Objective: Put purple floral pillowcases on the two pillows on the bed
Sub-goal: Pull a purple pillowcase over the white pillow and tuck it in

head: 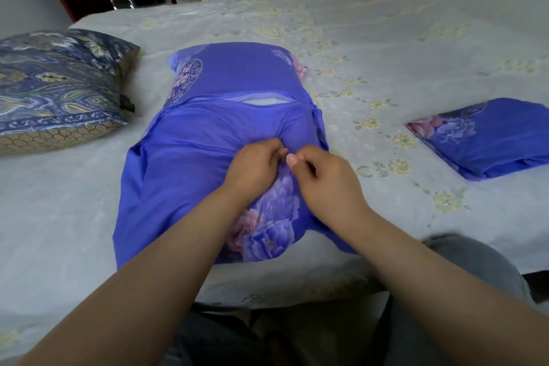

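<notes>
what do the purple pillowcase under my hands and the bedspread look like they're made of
Purple floral pillowcase: thin woven fabric, probably cotton or a polyester blend, matte; it gathers into soft folds where both hands pinch it. Bedspread: pale grey cloth with raised yellow floral embroidery or lace-like patterning, slightly textured; the exact fibre can't be told.

Lighting soft, diffuse, daylight-like — even across the bed (386, 47), no glare. Shadows faint: a weak one beside the blue patterned pillow (56, 83) at left, darker under the near bed edge. Strong wide-angle distortion — bed edges bow, forearms stretch at the near corners. Overall slightly soft, compression smearing on the sheet's embroidery. Far room is washed out, low detail. Purple fabric saturated, centre reasonably sharp.
</notes>
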`<state>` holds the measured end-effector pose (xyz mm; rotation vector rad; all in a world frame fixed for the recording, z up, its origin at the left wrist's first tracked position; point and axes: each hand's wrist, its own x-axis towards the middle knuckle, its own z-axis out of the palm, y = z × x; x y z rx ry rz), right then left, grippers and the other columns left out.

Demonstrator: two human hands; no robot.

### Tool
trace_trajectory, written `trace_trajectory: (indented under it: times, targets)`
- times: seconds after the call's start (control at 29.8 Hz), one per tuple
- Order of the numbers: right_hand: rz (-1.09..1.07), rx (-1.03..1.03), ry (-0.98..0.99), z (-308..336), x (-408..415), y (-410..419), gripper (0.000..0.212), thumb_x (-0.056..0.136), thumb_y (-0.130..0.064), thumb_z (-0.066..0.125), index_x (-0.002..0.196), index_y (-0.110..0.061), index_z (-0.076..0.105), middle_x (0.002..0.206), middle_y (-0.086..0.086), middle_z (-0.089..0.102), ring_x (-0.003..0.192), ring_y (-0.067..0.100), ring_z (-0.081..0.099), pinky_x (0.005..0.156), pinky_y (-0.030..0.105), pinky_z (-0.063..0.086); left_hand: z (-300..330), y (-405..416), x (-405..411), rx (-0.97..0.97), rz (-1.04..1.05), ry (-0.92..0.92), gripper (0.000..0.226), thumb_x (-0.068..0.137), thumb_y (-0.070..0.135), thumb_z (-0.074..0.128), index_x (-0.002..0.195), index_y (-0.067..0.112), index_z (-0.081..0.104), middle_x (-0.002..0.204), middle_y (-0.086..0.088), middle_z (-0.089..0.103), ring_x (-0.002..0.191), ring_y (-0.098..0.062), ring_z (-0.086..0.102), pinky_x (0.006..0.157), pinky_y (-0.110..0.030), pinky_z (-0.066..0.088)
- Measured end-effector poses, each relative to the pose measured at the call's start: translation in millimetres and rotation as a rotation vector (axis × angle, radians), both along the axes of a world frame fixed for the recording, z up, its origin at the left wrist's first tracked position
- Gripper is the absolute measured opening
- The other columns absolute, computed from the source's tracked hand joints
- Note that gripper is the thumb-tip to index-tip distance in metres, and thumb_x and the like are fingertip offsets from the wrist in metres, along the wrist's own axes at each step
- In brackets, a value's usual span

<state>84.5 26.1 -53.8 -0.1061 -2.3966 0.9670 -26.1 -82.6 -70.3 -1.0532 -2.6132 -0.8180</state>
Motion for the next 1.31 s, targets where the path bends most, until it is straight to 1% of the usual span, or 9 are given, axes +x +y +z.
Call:
trace_trajectory:
  times: [0.17, 0.27, 0.34, 0.44, 0.57, 0.84, 1.01, 1.14, 1.31]
  targets:
    - [0.074, 0.507, -0.323, 2.1, -15.8, 41.7, 0.045, 0.097, -0.051, 0.031, 0.095, -0.013, 0.055, 0.095, 0.017, 0.066, 0.09, 0.035, 0.061, 0.07, 0.037, 0.042, 25.1, -19.8, -8.2, 0.339, -0.034, -0.369, 0.033, 0.101, 0.013, 0.038, 0.069, 0.017, 0.046, 0.06, 0.0, 0.056, 0.048, -0.002, 0.054, 0.056, -0.023, 0.047]
    - [-0.139, 0.711, -0.25, 22.5, -40.6, 88.6, 0.048, 0.093, -0.054, 0.038, 0.096, -0.012, 0.059, 0.094, 0.021, 0.067, 0.09, 0.038, 0.063, 0.069, 0.037, 0.044, 38.3, -39.2, -9.3, 0.197, 0.036, -0.092, 0.022, 0.097, 0.021, 0.046, 0.079, 0.014, 0.057, 0.077, -0.003, 0.063, 0.072, -0.016, 0.062, 0.071, -0.027, 0.047]
    - [-0.295, 0.728, -0.18, 31.9, -50.3, 118.2, 0.05, 0.09, -0.054, 0.044, 0.093, -0.007, 0.061, 0.09, 0.025, 0.066, 0.086, 0.041, 0.063, 0.068, 0.039, 0.045, 31.6, -65.5, -13.5, 0.034, 0.172, 0.146, 0.019, 0.091, 0.033, 0.054, 0.088, 0.017, 0.063, 0.089, -0.005, 0.064, 0.085, -0.025, 0.059, 0.08, -0.033, 0.044]
    - [-0.399, 0.685, -0.182, 31.8, -52.9, 130.9, 0.044, 0.091, -0.044, 0.053, 0.094, -0.001, 0.063, 0.097, 0.024, 0.059, 0.092, 0.042, 0.056, 0.072, 0.044, 0.046, 9.9, -96.6, -3.3, 0.059, 0.228, -0.066, 0.03, 0.084, 0.04, 0.064, 0.109, 0.022, 0.063, 0.106, 0.002, 0.061, 0.097, -0.021, 0.058, 0.088, -0.032, 0.046]
    - [-0.13, 0.522, 0.176, 14.6, -34.5, 62.6, 0.039, 0.091, -0.043, 0.048, 0.088, -0.008, 0.064, 0.09, 0.012, 0.06, 0.086, 0.03, 0.055, 0.073, 0.038, 0.045, -12.2, -94.1, 15.9, 0.175, 0.147, -0.019, 0.055, 0.078, 0.057, 0.055, 0.124, 0.027, 0.058, 0.126, 0.011, 0.056, 0.114, -0.006, 0.05, 0.097, -0.018, 0.037]
    - [0.054, 0.668, 0.233, -37.0, -20.3, -5.8, 0.03, 0.087, -0.038, 0.059, 0.088, -0.01, 0.069, 0.099, 0.01, 0.066, 0.086, 0.028, 0.063, 0.076, 0.036, 0.053, -21.6, -71.5, 12.4, 0.219, 0.116, 0.344, 0.025, 0.091, 0.029, 0.052, 0.087, 0.012, 0.07, 0.088, 0.001, 0.071, 0.078, -0.016, 0.065, 0.069, -0.027, 0.049]
    - [-0.098, 0.545, 0.287, -21.0, -15.5, -19.9, 0.03, 0.09, -0.031, 0.052, 0.077, -0.011, 0.071, 0.092, 0.006, 0.072, 0.088, 0.026, 0.068, 0.072, 0.031, 0.053, 5.4, -66.7, 5.9, 0.267, 0.094, 0.035, 0.025, 0.091, 0.032, 0.048, 0.072, 0.018, 0.057, 0.06, 0.006, 0.051, 0.059, -0.008, 0.044, 0.057, -0.023, 0.035]
    - [-0.319, 0.44, 0.125, 1.8, -16.3, -28.5, 0.03, 0.09, -0.033, 0.045, 0.078, -0.011, 0.062, 0.058, 0.007, 0.062, 0.052, 0.03, 0.06, 0.043, 0.026, 0.03, 26.0, -65.7, -8.4, 0.124, -0.052, -0.363, 0.041, 0.097, 0.028, 0.048, 0.059, 0.019, 0.037, 0.054, 0.005, 0.035, 0.05, -0.006, 0.033, 0.057, -0.028, 0.03]
    - [-0.236, 0.264, -0.237, -2.6, -36.8, -23.0, 0.029, 0.101, -0.033, 0.032, 0.105, -0.009, 0.05, 0.097, 0.019, 0.065, 0.091, 0.038, 0.059, 0.064, 0.038, 0.033, 26.7, -60.3, -19.9, -0.029, -0.105, -0.763, 0.043, 0.095, 0.042, 0.048, 0.074, 0.006, 0.061, 0.07, -0.006, 0.054, 0.065, -0.014, 0.05, 0.071, -0.029, 0.043]
